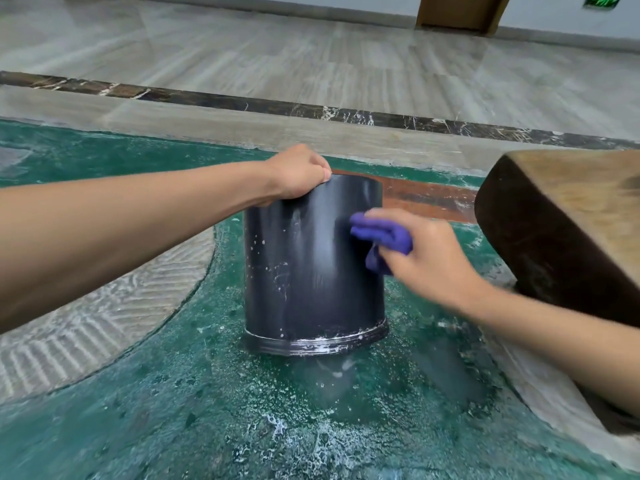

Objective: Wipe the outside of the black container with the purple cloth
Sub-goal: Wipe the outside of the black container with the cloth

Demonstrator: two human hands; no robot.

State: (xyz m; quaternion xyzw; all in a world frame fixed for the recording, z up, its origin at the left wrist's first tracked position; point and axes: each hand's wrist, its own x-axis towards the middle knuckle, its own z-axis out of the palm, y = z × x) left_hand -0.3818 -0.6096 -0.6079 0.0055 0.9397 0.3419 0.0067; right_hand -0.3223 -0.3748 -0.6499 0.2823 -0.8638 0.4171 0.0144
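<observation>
A black cylindrical container [304, 271] stands on a green stone floor, its wall flecked with white spots and streaks, with a ridged band at the bottom. My left hand [298, 176] grips its top edge at the upper left. My right hand [429, 258] holds a bunched purple cloth [384, 239] and presses it against the container's upper right side. Whatever is on top of the container is hidden from this angle.
A dark wooden block or bench end [568, 230] juts in at the right, close to my right forearm. The green floor [207, 410] is scuffed white around the container. A grey ribbed inlay [86, 323] curves at the left. Beige tiles and a dark border strip [311, 110] lie beyond.
</observation>
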